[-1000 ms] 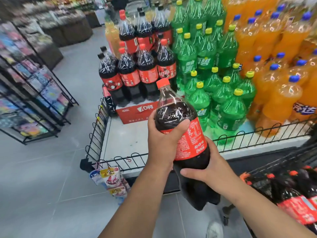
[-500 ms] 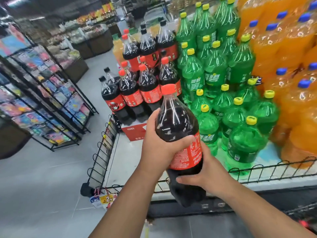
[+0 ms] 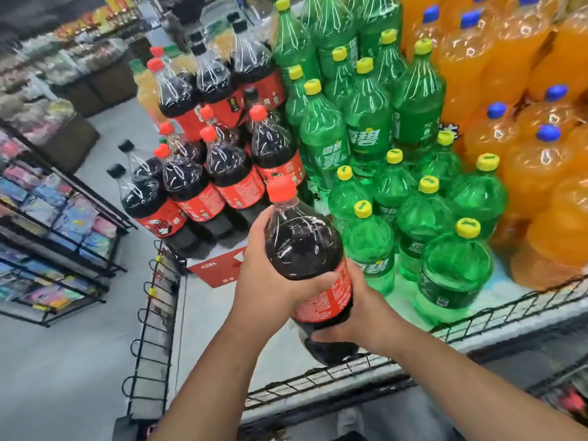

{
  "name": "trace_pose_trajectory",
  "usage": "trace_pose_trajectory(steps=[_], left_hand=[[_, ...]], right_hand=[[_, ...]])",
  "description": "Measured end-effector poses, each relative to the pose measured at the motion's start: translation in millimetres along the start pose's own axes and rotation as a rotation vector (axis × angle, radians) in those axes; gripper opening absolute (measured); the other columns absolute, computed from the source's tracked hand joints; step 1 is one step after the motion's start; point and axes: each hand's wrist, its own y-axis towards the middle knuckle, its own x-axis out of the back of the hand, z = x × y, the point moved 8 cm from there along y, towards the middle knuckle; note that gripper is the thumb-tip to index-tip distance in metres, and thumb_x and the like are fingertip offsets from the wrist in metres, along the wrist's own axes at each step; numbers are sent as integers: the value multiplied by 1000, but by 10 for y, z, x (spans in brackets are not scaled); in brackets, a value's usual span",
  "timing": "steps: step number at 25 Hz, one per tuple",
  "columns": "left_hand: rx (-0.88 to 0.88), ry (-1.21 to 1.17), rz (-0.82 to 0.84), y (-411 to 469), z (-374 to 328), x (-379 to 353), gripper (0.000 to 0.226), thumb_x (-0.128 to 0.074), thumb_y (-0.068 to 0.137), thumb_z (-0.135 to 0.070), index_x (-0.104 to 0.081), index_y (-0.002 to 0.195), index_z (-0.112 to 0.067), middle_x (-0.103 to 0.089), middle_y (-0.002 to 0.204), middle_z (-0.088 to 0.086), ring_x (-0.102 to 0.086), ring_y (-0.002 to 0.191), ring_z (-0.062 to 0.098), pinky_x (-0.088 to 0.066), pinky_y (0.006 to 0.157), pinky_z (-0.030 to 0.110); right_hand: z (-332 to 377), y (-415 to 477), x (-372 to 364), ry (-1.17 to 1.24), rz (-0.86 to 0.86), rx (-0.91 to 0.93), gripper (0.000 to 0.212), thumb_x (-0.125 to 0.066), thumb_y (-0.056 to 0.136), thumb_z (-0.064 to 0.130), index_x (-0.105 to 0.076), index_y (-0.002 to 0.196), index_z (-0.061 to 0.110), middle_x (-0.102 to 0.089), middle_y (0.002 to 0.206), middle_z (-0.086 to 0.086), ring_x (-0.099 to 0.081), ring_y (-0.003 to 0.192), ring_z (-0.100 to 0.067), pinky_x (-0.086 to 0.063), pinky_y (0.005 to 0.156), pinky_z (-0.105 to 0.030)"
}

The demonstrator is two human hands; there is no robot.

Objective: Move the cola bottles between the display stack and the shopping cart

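Head view: we hold a cola bottle [image 3: 305, 246], red-capped and full of dark drink, above the wire rail [image 3: 318, 377] of the white platform [image 3: 216, 329], just in front of the cola stack [image 3: 222, 173]. Our left hand [image 3: 270, 275] wraps its shoulder and our right hand [image 3: 359, 313] cups it low. Green bottles [image 3: 369, 122] and orange bottles [image 3: 525, 154] stand to the right. Grey floor [image 3: 63, 361] and racks [image 3: 47, 218] lie to the left.

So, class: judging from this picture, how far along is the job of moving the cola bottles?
Done: a cola stack already stands on the display. In hand: the left hand and right hand grip one cola bottle above the wire rail. Left: setting it down, probably on the bare platform. The cart cannot be made out, so remaining bottles are unknown.
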Motion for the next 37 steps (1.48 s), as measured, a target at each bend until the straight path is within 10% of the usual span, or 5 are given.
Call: trace_pose_trajectory(steps=[5, 12, 18, 22, 37], left_hand=[[-44, 31, 111, 357, 395, -46, 97, -95, 47, -23, -43, 123, -50, -59, 118, -42, -57, 115, -14, -43, 92, 5], [-38, 45, 26, 712, 1008, -83, 106, -95, 46, -46, -44, 139, -37, -57, 138, -1, -55, 131, 21, -46, 110, 47], [-2, 69, 84, 948, 1387, -256, 105, -95, 49, -43, -46, 141, -32, -56, 136, 0, -55, 129, 20, -47, 109, 42], [4, 86, 123, 1023, 1537, -342, 106, -89, 46, -47, -45, 141, -33, -52, 134, -2, -51, 126, 7, -39, 104, 10], [-25, 100, 172, 1352, 2050, -524, 111, -96, 50, -37, -36, 142, -41, -47, 141, 2, -46, 137, 19, -41, 115, 45]], right_hand=[[-230, 352, -76, -19, -77, -51, 108, -97, 51, 11, -30, 127, 47, -56, 123, 27, -55, 108, 16, -39, 85, -2], [-818, 629, -180, -16, -259, -350, 128, -93, 39, 54, -26, 146, 34, -55, 133, 1, -55, 121, -15, -48, 102, -39], [-1144, 716, -375, 352, -339, -650, 83, -80, 78, 8, -29, 138, 33, -58, 101, 12, -59, 83, -8, -56, 69, -30], [-1330, 877, -408, 487, -464, -685, 97, -83, 66, -7, -35, 143, 25, -53, 132, -10, -57, 89, -18, -43, 38, -12], [-1610, 1338, -371, 601, -701, -575, 56, -67, 75, -19, -52, 115, 17, -65, 117, -8, -61, 93, -19, -51, 50, -14]])
